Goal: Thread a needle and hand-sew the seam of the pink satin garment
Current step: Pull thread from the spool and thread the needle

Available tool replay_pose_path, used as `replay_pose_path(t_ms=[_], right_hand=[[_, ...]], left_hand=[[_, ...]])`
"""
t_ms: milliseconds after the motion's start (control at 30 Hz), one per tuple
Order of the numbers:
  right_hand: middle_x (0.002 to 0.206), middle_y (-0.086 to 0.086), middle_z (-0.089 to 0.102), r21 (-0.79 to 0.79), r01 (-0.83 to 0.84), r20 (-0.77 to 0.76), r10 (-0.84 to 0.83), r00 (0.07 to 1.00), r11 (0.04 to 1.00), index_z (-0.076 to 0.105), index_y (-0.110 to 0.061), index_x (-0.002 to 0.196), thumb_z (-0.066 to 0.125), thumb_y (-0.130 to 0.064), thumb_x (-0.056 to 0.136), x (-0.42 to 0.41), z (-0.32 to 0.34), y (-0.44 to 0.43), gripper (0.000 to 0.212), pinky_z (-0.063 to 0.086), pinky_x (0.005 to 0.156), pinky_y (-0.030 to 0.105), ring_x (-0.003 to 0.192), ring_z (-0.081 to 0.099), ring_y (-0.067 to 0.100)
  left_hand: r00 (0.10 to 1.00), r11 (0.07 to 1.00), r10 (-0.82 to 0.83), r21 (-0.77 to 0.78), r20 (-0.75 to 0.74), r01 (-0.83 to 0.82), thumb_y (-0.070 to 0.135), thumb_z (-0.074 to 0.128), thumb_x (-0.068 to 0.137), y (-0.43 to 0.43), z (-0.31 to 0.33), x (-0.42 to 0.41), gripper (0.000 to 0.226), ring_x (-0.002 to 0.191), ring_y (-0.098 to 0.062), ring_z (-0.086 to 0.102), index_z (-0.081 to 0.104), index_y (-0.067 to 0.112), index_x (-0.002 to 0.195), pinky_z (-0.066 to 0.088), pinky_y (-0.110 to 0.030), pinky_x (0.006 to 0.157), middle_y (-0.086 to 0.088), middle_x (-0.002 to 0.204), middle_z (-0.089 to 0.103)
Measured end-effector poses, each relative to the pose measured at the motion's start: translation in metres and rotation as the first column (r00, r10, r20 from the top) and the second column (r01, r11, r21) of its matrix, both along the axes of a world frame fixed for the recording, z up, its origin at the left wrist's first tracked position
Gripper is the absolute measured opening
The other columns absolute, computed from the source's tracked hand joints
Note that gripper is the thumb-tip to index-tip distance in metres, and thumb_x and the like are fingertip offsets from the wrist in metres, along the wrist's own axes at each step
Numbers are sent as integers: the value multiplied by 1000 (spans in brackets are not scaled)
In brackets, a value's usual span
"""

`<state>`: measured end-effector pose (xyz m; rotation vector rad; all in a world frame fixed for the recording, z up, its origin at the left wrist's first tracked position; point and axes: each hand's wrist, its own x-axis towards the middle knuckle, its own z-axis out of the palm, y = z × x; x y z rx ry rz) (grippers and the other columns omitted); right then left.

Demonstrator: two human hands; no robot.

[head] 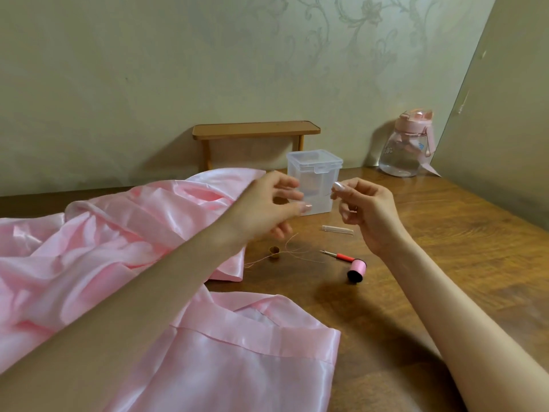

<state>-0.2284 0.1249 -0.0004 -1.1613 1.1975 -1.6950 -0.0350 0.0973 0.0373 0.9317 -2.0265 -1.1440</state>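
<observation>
Our right hand's (361, 209) fingers pinch what looks like the needle (331, 194), we cannot tell whether our blurred left hand (267, 203) holds the limp thread (289, 243), and the slippery pink satin garment (118, 239) heaped on the worktop (430, 263) probably wants gripping at its folded seam.

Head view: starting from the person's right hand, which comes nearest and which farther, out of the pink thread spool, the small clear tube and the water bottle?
From the right hand:
1. Clear tube, lying just below the hand, slightly to its left.
2. Thread spool, lower down, nearer the person.
3. Water bottle, far back in the right corner.
</observation>
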Motion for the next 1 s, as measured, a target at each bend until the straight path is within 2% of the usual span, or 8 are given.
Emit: replay_pose_path(t_ms=[100,167,267,333,500,633,833,1000], right_hand=[[64,2,61,-43,-29,-44,27,999,999,66,-13,69,72,-21,71,5,5,4,10,35,43,16,45,44,8],[64,1,61,-51,-41,-58,38,998,998,66,-12,71,71,-20,71,6,7,6,10,35,43,16,44,44,7],[64,-2,62,-55,-33,-61,30,998,998,65,-8,76,69,-21,72,6,8,7,14,36,43,16,45,44,7],[65,-2,62,-60,-30,-41,28,999,998,66,-9,77,68,-22,73,6,10,8,14,35,43,16,46,43,8],[66,0,62,-123,-89,28,93,995,988,70,-14,71,71,-30,68,13,17,15,16,33,43,16,45,42,8],[63,0,60,-204,-170,55,185,981,964,70,-15,67,72,-30,64,22,26,22,16,26,43,19,41,38,8],[58,0,57,-243,-227,22,239,971,943,69,-13,66,70,-29,66,30,32,33,16,18,46,30,41,36,9],[54,-2,55,-249,-222,15,233,972,943,64,-7,69,71,-29,64,34,35,38,23,15,48,34,40,34,10]], left_hand=[[983,944,-137,284,-119,166,10,64,86,-4,-5,-18,48,71,-11,70,44,11,130,54,-18,54,-2,120,59],[973,926,-147,322,-179,199,5,62,87,-5,-10,-22,38,81,-16,72,51,8,123,57,-21,63,-8,112,65],[967,934,-131,301,-217,194,2,58,88,-6,-15,-21,16,69,-11,70,60,1,104,56,-19,60,-9,85,70],[961,936,-133,289,-243,202,2,57,89,-5,-15,-17,12,64,-12,69,61,-1,100,55,-18,57,-8,78,69],[931,929,-173,260,-322,263,11,52,89,6,-6,-5,13,66,-14,70,62,4,94,56,-19,57,-4,73,72],[891,923,-219,211,-398,321,19,51,84,17,3,5,17,63,-19,69,58,3,86,56,-23,56,-9,71,71],[885,916,-296,158,-358,370,29,51,81,31,13,11,25,52,-19,65,58,6,88,53,-23,48,-11,63,68],[884,933,-310,70,-350,354,16,59,82,31,16,15,12,42,-18,61,59,4,85,49,-22,41,-8,54,65]])
